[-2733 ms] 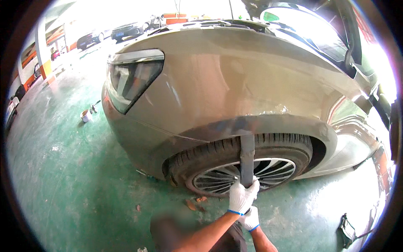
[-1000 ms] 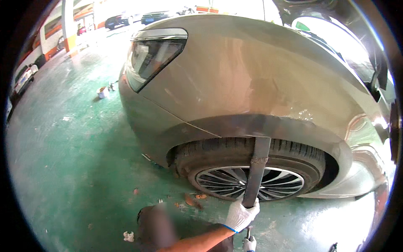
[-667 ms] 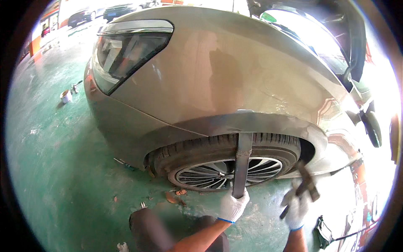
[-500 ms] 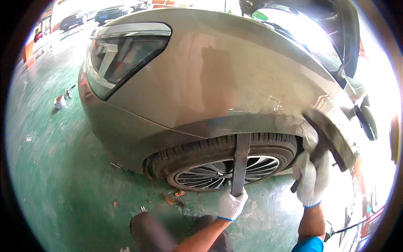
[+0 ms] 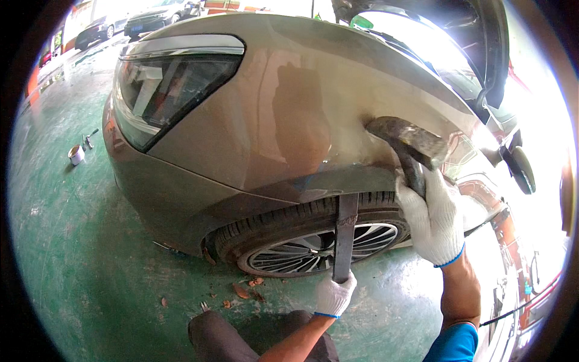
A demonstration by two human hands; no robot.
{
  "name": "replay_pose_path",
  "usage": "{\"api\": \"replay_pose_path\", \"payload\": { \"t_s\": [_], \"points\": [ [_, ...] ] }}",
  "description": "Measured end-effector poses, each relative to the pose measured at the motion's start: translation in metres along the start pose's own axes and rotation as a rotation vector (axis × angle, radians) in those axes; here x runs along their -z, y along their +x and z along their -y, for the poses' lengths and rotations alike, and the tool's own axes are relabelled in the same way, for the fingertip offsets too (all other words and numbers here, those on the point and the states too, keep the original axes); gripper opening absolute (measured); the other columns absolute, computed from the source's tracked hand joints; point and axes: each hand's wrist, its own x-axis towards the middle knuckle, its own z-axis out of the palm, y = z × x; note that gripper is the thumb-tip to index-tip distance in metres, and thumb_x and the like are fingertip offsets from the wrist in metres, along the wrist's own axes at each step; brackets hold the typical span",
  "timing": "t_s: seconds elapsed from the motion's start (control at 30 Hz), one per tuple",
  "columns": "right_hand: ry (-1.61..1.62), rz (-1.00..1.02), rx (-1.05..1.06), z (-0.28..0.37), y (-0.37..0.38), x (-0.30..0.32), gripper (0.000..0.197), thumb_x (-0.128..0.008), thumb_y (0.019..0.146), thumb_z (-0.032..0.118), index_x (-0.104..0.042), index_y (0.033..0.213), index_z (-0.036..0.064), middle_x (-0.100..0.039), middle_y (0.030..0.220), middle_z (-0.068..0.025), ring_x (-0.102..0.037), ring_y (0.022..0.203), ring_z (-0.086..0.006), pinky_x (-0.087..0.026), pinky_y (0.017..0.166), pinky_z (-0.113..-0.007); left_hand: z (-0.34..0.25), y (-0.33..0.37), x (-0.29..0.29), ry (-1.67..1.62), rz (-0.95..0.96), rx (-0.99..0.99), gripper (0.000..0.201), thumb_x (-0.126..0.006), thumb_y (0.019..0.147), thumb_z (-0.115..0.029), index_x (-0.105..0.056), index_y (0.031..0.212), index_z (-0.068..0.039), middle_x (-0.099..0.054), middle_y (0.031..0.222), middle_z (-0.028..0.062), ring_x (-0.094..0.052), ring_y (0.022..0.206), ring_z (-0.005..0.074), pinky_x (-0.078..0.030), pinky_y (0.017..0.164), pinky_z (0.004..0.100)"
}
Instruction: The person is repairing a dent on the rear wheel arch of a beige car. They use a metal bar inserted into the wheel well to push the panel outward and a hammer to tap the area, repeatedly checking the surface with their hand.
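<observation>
My left hand (image 5: 335, 294), in a white knit glove, is closed round the lower end of a flat dark metal bar (image 5: 344, 238). The bar stands upright in front of the wheel (image 5: 313, 250), its top reaching up under the wheel arch edge. My right hand (image 5: 435, 220), gloved the same way, grips the handle of a hammer (image 5: 410, 139) with a long worn head. The head's tip is at the bronze-coloured car fender (image 5: 356, 90), above the arch; whether it touches, I cannot tell. Light reflections show on the panel around it.
The headlight (image 5: 178, 90) lies left of the fender, and the side mirror (image 5: 517, 166) juts out at the right. On the green floor (image 5: 120, 283) stand a small tin (image 5: 76, 154) and a tool (image 5: 89, 139). Dry leaves (image 5: 241, 291) lie near the wheel.
My right hand has swung the hammer up and left, from beside the rear of the arch to the fender surface. My left hand keeps the bar in nearly the same place.
</observation>
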Motion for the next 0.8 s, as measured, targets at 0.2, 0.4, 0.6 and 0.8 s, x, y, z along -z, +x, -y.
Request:
{"api": "replay_pose_path", "payload": {
  "t_s": [0.2,0.4,0.6,0.8],
  "points": [
    [-0.066,-0.003,0.082,-0.006,0.001,-0.002,0.023,-0.072,0.093,0.014,-0.062,0.106,-0.0023,-0.066,0.07,-0.0164,-0.069,0.063,-0.0349,-0.053,0.06,-0.037,0.014,0.0,-0.008,-0.086,0.055,0.142,0.035,-0.08,0.084,-0.036,-0.07,0.075,-0.005,-0.067,0.063,0.0165,-0.07,0.059,0.0366,-0.053,0.054,0.0429],
    [0.008,0.009,0.081,-0.003,0.0,0.0,0.022,-0.072,0.094,0.015,-0.061,0.104,-0.002,-0.066,0.07,-0.0174,-0.071,0.065,-0.0356,-0.054,0.061,-0.038,0.012,-0.001,-0.007,-0.069,0.038,0.168,0.033,-0.08,0.084,-0.038,-0.072,0.078,-0.006,-0.069,0.064,0.0155,-0.072,0.06,0.0345,-0.054,0.054,0.0423],
    [0.096,-0.016,-0.031,-0.002,-0.004,0.009,0.022,-0.071,0.095,0.016,-0.062,0.103,-0.0023,-0.064,0.069,-0.0181,-0.07,0.064,-0.0358,-0.053,0.06,-0.039,0.014,-0.001,-0.007,-0.143,0.053,0.087,0.015,-0.079,0.088,-0.013,-0.07,0.095,-0.003,-0.066,0.064,0.0029,-0.063,0.052,0.011,-0.048,0.049,0.0275],
    [0.07,-0.055,-0.002,-0.005,-0.001,0.011,0.021,-0.07,0.096,0.018,-0.062,0.104,-0.0002,-0.066,0.072,-0.0166,-0.073,0.068,-0.0334,-0.054,0.061,-0.038,0.007,0.001,-0.001,-0.218,0.111,0.135,0.012,-0.076,0.091,-0.009,-0.07,0.099,-0.003,-0.067,0.068,0.0032,-0.062,0.055,0.0089,-0.049,0.05,0.0262]
  ]
}}
